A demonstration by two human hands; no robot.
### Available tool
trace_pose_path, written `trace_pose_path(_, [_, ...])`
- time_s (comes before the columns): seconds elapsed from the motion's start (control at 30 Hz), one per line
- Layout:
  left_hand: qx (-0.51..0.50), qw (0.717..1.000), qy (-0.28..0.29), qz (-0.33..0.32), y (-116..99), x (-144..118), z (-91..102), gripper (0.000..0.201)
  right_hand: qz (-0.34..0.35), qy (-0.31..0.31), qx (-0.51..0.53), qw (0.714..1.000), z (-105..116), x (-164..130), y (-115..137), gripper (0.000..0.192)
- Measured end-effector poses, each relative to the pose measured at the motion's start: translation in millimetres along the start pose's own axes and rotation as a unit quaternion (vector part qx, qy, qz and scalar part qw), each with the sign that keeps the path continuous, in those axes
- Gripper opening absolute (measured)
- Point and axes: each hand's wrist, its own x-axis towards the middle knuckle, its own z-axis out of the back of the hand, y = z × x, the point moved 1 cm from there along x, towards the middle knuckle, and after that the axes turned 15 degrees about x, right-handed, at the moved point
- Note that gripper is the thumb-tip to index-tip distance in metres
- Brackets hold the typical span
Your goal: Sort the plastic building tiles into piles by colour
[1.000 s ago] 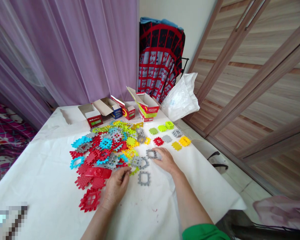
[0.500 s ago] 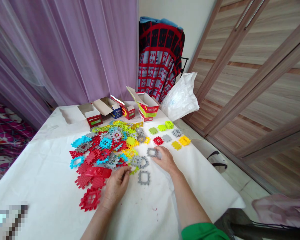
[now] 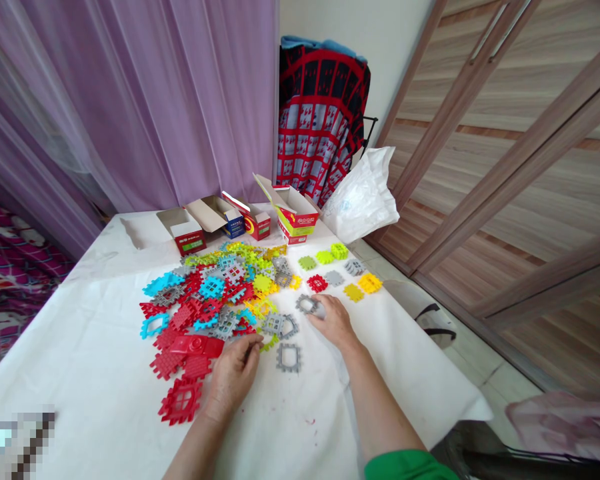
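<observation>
My right hand (image 3: 336, 323) grips a grey frame-shaped plastic building piece (image 3: 307, 304) by its right edge, over the white cloth. My left hand (image 3: 237, 367) is curled shut beside the heap of colored interlocking pieces (image 3: 213, 287); what its fingers hold, if anything, is hidden. A yellow-green piece (image 3: 270, 344) shows just past its fingertips. Between my hands lie a grey square frame (image 3: 289, 358) and a grey window piece (image 3: 273, 325) beside another grey frame. To the left, a red window piece (image 3: 181, 401) and a smooth red piece (image 3: 197, 345) lie near my left wrist.
Several small groups sit at the right: lime pieces (image 3: 325, 257), a red piece (image 3: 317, 283), grey pieces (image 3: 354, 267) and yellow pieces (image 3: 370, 283). Opened boxes (image 3: 189, 239) line the back edge. A white plastic bag (image 3: 363, 197) stands at the far right corner.
The grey frame in my right hand has turned slightly. My left hand stays where it was, and the pieces on the table have not visibly moved.
</observation>
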Motion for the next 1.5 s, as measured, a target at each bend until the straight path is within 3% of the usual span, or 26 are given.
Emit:
trace_pose_path(0.1, [0.005,1.000,-0.001,0.000,1,-1,-1.3,0.024,0.011,-0.007,0.013,1.000,0,-1,-1,0.037])
trace_pose_path(0.23, [0.002,1.000,-0.014,-0.002,5,-2,-5.6,0.024,0.018,-0.098,0.022,0.995,21,12,-11,0.040])
trace_pose_path(0.4, [-0.005,1.000,-0.014,-0.010,12,-1,-12.2,0.025,-0.105,-0.229,-0.061,0.966,89,59,-44,0.050])
trace_pose_path(0.53, [-0.004,1.000,-0.017,0.000,13,1,-12.2,0.025,-0.206,-0.210,-0.102,0.950,119,87,-73,0.049])
trace_pose_path(0.73, [-0.009,1.000,-0.025,0.007,13,2,-11.1,0.026,-0.245,-0.175,-0.105,0.948,108,92,-93,0.048])
trace_pose_path(1.17, [-0.028,0.999,-0.017,0.004,16,1,-14.0,0.024,-0.244,-0.154,-0.141,0.947,106,97,-88,0.051])
trace_pose_path(1.33, [-0.034,0.999,-0.015,0.010,20,0,-19.7,0.025,-0.152,-0.205,-0.143,0.956,98,82,-69,0.041])
trace_pose_path(1.4, [-0.035,0.999,-0.015,0.008,20,0,-19.8,0.025,-0.095,-0.214,-0.100,0.967,84,70,-57,0.032])
trace_pose_path(1.5, [-0.022,1.000,-0.011,0.005,14,0,-15.4,0.024,-0.016,-0.177,-0.007,0.984,50,42,-37,0.026])
